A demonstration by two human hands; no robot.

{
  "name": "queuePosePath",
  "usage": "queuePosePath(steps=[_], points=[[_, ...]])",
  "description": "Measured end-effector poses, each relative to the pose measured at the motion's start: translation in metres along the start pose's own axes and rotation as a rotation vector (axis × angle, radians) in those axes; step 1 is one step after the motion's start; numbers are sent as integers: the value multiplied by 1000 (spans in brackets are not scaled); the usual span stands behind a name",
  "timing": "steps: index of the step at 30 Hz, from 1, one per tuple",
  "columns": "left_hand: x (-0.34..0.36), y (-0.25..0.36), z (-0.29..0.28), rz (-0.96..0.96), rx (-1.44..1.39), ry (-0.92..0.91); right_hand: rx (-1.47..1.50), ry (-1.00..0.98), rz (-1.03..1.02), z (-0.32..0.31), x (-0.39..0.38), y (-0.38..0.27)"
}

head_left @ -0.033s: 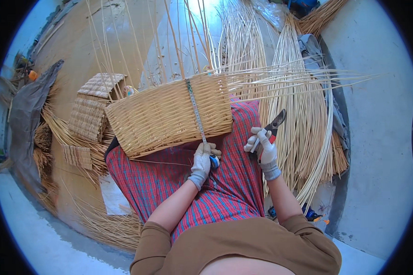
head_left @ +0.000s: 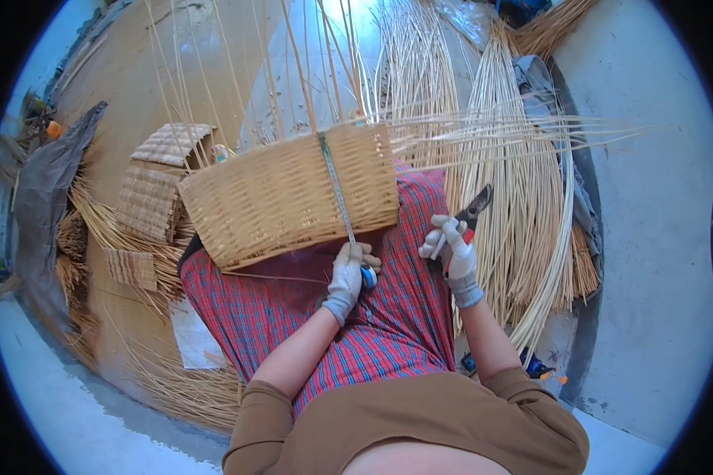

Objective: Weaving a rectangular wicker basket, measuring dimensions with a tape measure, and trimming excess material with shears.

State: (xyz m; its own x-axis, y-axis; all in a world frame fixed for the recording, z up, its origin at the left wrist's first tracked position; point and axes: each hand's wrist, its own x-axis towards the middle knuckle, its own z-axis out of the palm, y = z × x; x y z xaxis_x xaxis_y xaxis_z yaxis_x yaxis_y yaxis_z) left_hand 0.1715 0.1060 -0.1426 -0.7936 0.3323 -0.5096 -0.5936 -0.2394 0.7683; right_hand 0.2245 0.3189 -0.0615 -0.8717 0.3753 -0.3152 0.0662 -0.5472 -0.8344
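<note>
A woven wicker basket (head_left: 277, 198) rests tilted across my lap, with long unwoven stakes sticking out from its far edge and its right side. My left hand (head_left: 348, 273), in a white glove, is closed round a small blue and white tape measure (head_left: 368, 277). The pulled-out tape blade (head_left: 337, 188) lies across the basket's side, from its upper edge down to my left fingers. In my gloved right hand (head_left: 455, 249) is a pair of pruning shears (head_left: 474, 207) with red handles and dark blades pointing up and away. The shears are apart from the basket.
Long pale rods (head_left: 499, 198) lie bundled on the floor to the right. Woven panels (head_left: 152, 190) and more rods lie at the left, near a grey sheet (head_left: 51, 198). A red checked cloth (head_left: 372, 340) covers my lap. At far right stands a pale wall (head_left: 650, 198).
The basket and the rest of the scene sit very slightly further left in the picture, and the weave looks a little blurred. Both hands keep their holds.
</note>
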Motion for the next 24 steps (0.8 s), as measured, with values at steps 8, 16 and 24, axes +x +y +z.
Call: queuePosePath(steps=[8,16,24], points=[[12,14,3,-207,-120,-62,-97,-15,-19,-2,0,6],[13,8,2,-171,-125,-58,-666,-62,-302,30,-27,13],[23,146,-23,383,300,60,-1536,-279,-684,88,44,-92]])
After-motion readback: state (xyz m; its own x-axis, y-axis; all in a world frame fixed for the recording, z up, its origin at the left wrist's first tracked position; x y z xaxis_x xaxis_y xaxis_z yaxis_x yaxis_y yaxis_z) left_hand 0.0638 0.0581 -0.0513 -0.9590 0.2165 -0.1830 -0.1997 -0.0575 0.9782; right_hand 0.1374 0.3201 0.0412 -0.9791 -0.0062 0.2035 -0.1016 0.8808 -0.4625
